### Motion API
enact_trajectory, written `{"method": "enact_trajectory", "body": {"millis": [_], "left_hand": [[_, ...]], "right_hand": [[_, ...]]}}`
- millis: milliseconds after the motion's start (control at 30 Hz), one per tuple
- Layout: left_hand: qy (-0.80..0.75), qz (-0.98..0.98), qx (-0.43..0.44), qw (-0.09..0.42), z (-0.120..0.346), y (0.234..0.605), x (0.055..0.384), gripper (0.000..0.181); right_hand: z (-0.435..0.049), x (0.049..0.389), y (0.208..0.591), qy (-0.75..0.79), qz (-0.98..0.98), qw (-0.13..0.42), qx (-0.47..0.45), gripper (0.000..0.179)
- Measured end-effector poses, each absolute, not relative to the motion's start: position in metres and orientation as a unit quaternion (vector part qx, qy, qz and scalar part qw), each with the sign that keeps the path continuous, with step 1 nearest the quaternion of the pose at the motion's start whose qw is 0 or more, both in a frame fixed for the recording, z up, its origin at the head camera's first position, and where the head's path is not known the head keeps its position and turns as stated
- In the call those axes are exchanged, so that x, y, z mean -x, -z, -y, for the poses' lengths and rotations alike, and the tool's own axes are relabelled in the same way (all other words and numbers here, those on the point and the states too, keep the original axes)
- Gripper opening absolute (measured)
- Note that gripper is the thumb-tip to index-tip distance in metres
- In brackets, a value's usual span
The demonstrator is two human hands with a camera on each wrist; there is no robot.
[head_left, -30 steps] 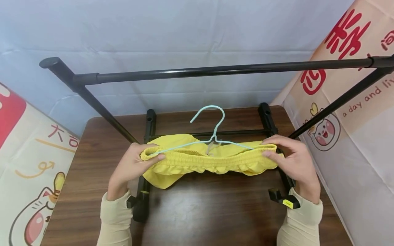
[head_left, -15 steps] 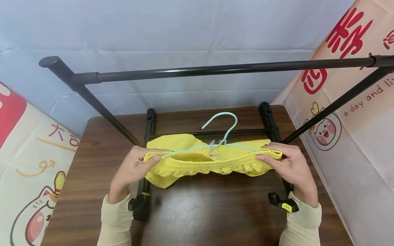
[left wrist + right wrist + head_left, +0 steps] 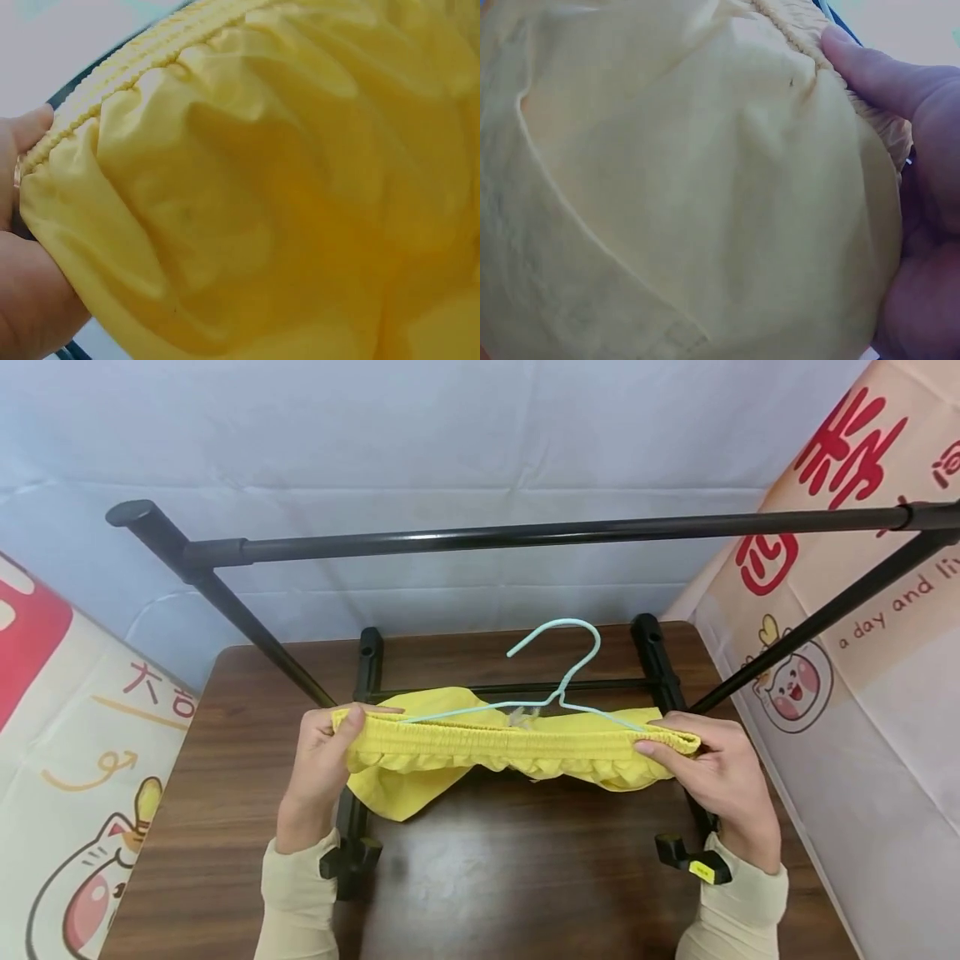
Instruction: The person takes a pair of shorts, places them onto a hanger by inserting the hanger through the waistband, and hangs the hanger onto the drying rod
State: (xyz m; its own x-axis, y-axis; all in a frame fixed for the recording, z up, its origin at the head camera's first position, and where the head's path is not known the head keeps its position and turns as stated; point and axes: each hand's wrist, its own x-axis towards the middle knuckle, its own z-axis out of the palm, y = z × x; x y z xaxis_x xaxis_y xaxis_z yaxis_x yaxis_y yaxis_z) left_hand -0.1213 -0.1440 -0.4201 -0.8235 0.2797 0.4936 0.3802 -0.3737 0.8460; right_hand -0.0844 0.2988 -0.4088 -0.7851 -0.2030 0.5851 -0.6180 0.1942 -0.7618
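Pinching opposite ends of the gathered waistband, the left hand point(image 3: 318, 764) and right hand point(image 3: 723, 764) hold the yellow garment point(image 3: 517, 747) spread between them, over a brown wooden table point(image 3: 495, 868). Just behind its front edge, a pale-blue hanger point(image 3: 561, 695) dips both arms into the waist opening, hook upward; past that, a black rack point(image 3: 570, 532) crosses before a whitish cloth backdrop point(image 3: 450, 435).

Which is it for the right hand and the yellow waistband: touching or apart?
Touching: head view shows the right hand pinching the yellow elastic waistband near one end.
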Motion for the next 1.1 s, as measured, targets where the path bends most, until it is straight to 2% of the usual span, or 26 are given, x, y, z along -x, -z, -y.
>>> {"method": "enact_trajectory", "body": {"millis": [167,233,300,367,433,533,600,633,667,733,867,967,1100], "left_hand": [[0.675,0.693,0.252,0.028,0.147,0.424,0.121,0.025],[0.651,0.714,0.253,0.045,0.147,0.428,0.120,0.023],[0.645,0.713,0.261,0.090,0.147,0.431,0.120,0.022],[0.650,0.696,0.271,0.140,0.146,0.433,0.120,0.023],[0.650,0.683,0.280,0.182,0.144,0.431,0.121,0.024],[0.638,0.678,0.294,0.215,0.142,0.427,0.119,0.026],[0.617,0.689,0.303,0.230,0.140,0.423,0.117,0.028],[0.608,0.693,0.308,0.235,0.139,0.422,0.117,0.029],[0.600,0.696,0.310,0.241,0.139,0.421,0.117,0.030],[0.588,0.703,0.308,0.254,0.138,0.420,0.117,0.033],[0.587,0.712,0.292,0.252,0.137,0.422,0.120,0.046],[0.597,0.730,0.278,0.182,0.144,0.426,0.124,0.047],[0.549,0.805,0.216,0.061,0.158,0.434,0.137,0.038]], "right_hand": [[-0.297,0.082,0.404,-0.539,0.779,0.206,-0.246,0.030],[-0.298,0.082,0.401,-0.530,0.786,0.207,-0.240,0.033],[-0.299,0.083,0.398,-0.520,0.800,0.175,-0.242,0.034],[-0.301,0.086,0.397,-0.503,0.819,0.101,-0.258,0.037],[-0.303,0.089,0.398,-0.478,0.834,-0.011,-0.275,0.037],[-0.306,0.092,0.405,-0.449,0.826,-0.171,-0.295,0.031],[-0.303,0.092,0.411,-0.439,0.816,-0.236,-0.294,0.018],[-0.301,0.092,0.414,-0.438,0.813,-0.251,-0.291,0.011],[-0.298,0.092,0.417,-0.434,0.816,-0.255,-0.282,0.005],[-0.292,0.090,0.422,-0.442,0.823,-0.252,-0.251,0.009],[-0.289,0.083,0.420,-0.463,0.842,-0.201,-0.191,0.010],[-0.302,0.074,0.414,-0.489,0.843,-0.124,-0.185,0.008],[-0.333,0.062,0.416,-0.655,0.736,0.008,-0.174,0.030]]}}
